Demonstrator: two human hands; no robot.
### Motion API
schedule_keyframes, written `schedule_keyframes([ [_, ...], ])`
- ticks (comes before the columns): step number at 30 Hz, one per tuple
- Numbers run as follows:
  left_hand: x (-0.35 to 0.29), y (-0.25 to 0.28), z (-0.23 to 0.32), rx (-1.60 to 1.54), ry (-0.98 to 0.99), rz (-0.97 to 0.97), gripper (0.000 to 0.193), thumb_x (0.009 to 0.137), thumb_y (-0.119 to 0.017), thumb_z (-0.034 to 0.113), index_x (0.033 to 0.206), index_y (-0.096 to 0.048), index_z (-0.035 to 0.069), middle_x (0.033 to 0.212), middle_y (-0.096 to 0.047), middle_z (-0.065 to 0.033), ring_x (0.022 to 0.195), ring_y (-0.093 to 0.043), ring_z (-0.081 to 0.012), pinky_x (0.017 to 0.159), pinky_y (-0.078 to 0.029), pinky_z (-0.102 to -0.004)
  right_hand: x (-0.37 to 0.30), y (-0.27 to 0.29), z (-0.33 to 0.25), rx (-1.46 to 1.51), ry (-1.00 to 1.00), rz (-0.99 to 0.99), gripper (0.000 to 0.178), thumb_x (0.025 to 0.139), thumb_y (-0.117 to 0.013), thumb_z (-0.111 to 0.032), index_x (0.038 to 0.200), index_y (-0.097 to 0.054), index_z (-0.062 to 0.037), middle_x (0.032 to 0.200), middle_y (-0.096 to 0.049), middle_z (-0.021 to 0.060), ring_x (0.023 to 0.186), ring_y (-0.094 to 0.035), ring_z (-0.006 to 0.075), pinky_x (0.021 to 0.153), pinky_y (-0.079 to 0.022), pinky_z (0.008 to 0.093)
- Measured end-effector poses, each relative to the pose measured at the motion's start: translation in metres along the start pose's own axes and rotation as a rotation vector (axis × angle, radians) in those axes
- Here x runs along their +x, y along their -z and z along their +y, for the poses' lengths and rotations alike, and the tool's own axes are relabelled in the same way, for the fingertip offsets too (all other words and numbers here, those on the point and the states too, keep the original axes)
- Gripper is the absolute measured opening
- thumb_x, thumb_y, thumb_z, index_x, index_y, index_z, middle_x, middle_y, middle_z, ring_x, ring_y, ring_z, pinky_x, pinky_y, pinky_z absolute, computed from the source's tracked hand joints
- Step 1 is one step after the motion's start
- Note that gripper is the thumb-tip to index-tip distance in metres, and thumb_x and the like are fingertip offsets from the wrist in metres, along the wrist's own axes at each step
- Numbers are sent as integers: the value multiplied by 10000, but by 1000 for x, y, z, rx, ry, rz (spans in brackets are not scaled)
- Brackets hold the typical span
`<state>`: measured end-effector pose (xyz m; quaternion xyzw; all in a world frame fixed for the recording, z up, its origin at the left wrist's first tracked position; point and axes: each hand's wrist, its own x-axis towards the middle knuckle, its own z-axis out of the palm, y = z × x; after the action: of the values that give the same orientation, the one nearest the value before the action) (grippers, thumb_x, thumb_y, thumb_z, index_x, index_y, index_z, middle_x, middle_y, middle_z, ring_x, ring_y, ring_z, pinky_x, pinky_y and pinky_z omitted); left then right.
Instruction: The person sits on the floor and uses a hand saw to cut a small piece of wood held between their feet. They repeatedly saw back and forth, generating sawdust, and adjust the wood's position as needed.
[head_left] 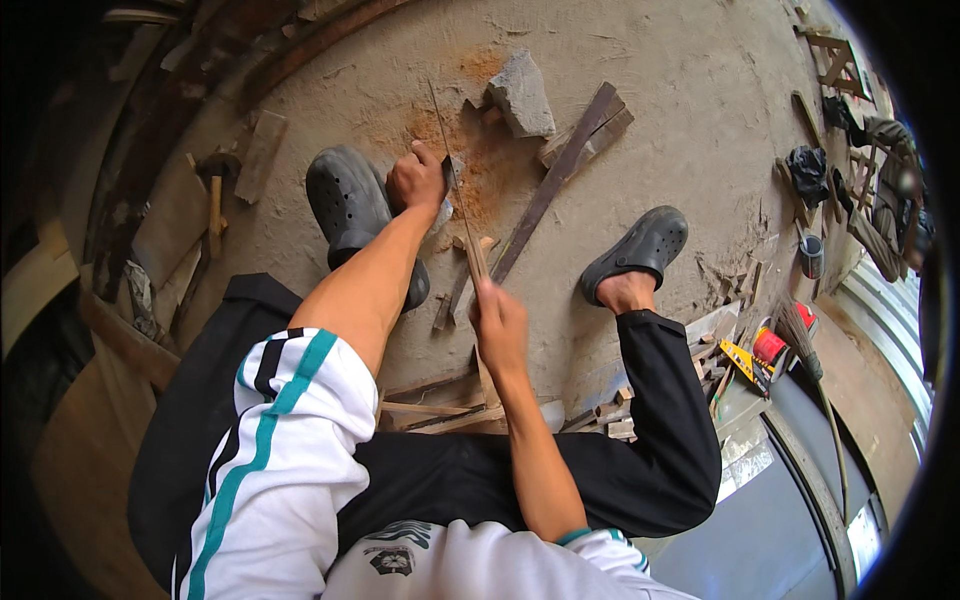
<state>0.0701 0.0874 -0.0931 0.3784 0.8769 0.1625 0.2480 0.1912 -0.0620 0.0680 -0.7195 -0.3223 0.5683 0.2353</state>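
Observation:
My right hand (500, 328) is closed around the wooden handle of a long thin blade (462, 215). Seen almost edge-on, it points away from me, and I cannot tell whether it is a saw or a knife. My left hand (418, 178) is closed beside the blade, above the left clog (345, 195). A small dark piece (449, 172) shows at its fingers, against the blade; its kind is unclear. Orange-brown dust (470, 190) lies on the ground around them. To the right of the blade is a long dark wooden strip (560, 170).
A grey stone block (522, 95) sits beyond the hands. Wood scraps (440, 405) lie between my legs. At the right are a broom (800, 345), a yellow tool (745, 366), a red container (770, 347) and a dark cup (811, 256). Planks (262, 155) line the left.

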Motion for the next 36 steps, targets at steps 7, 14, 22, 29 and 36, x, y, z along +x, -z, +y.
schedule_keyframes([
  [7, 4, 12, 4, 31, -17, 14, 614, 960, -386, 434, 739, -692, -50, 801, -646, -289, 778, -638, -473, 720, -484, -525, -17, 8, 22, -61, 86, -16, 465, 1021, -463, -299, 681, -533, 11, 554, -462, 50, 538, -425, 137, 523, -358, 343],
  [14, 6, 7, 3, 22, 49, -6, 563, 954, -395, 415, 738, -705, -3, 824, -659, -268, 806, -641, -463, 745, -495, -529, -54, 25, 11, -5, -20, -10, 440, 1019, -476, -281, 687, -513, 5, 572, -444, 21, 558, -401, 121, 518, -333, 321],
  [22, 8, -1, 0, -47, 70, -29, 576, 951, -406, 431, 743, -701, -18, 807, -659, -254, 787, -646, -452, 714, -492, -510, 39, -12, -1, 88, -2, -29, 454, 1022, -476, -313, 689, -505, -5, 588, -443, 15, 572, -395, 115, 520, -321, 314],
  [29, 6, 11, 10, -53, 36, 36, 522, 946, -426, 389, 725, -701, 5, 797, -659, -260, 781, -639, -462, 726, -496, -525, -69, 30, 10, 5, 0, 8, 466, 1033, -452, -351, 678, -528, -58, 581, -460, -24, 515, -376, 75, 479, -273, 270],
  [36, 11, -10, -2, -56, 45, 106, 544, 937, -454, 365, 644, -669, -40, 707, -622, -293, 702, -635, -465, 686, -495, -515, 7, 15, 5, 103, -16, -71, 487, 1031, -466, -348, 661, -436, -32, 590, -394, -13, 558, -342, 87, 502, -282, 296],
])
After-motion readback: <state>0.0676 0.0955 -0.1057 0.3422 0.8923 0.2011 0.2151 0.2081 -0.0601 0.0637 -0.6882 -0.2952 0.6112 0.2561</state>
